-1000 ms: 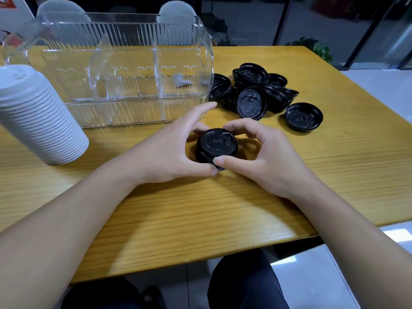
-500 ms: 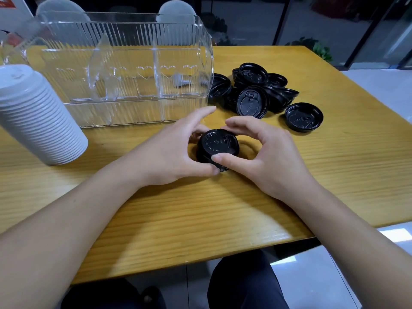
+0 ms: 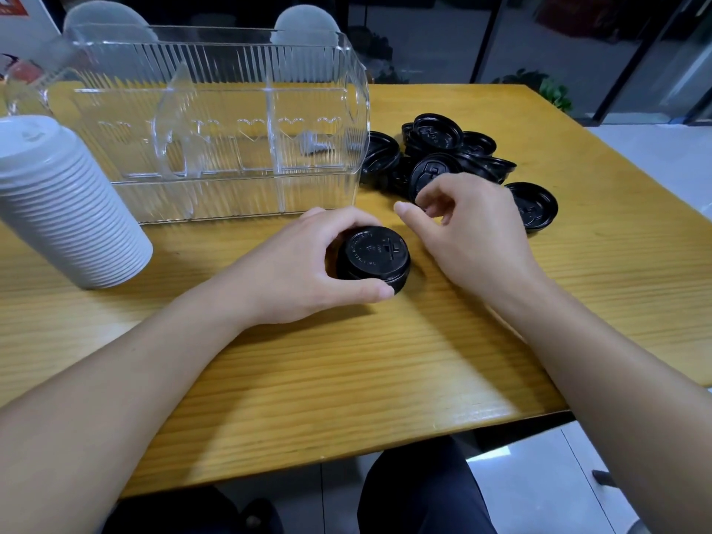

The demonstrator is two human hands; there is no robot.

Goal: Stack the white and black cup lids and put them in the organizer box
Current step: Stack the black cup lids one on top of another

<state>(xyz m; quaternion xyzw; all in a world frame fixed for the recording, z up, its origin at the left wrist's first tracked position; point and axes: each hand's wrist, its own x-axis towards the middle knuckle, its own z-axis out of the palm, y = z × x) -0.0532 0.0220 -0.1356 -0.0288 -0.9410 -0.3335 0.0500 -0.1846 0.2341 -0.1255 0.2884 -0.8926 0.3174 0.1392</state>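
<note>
Mid-stacking blk lids: left hand [image 3: 308,264] grips the short black stack [image 3: 373,260] on the tabletop [image 3: 346,379] near the box [image 3: 215,125], right hand [image 3: 466,229] loosely curled, prob. empty, by the far-right pile [image 3: 443,159]; next, pick one, seat it squarely on top.

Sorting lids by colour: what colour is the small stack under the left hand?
Black, glossy plastic lid stack; head view shows it.
</note>
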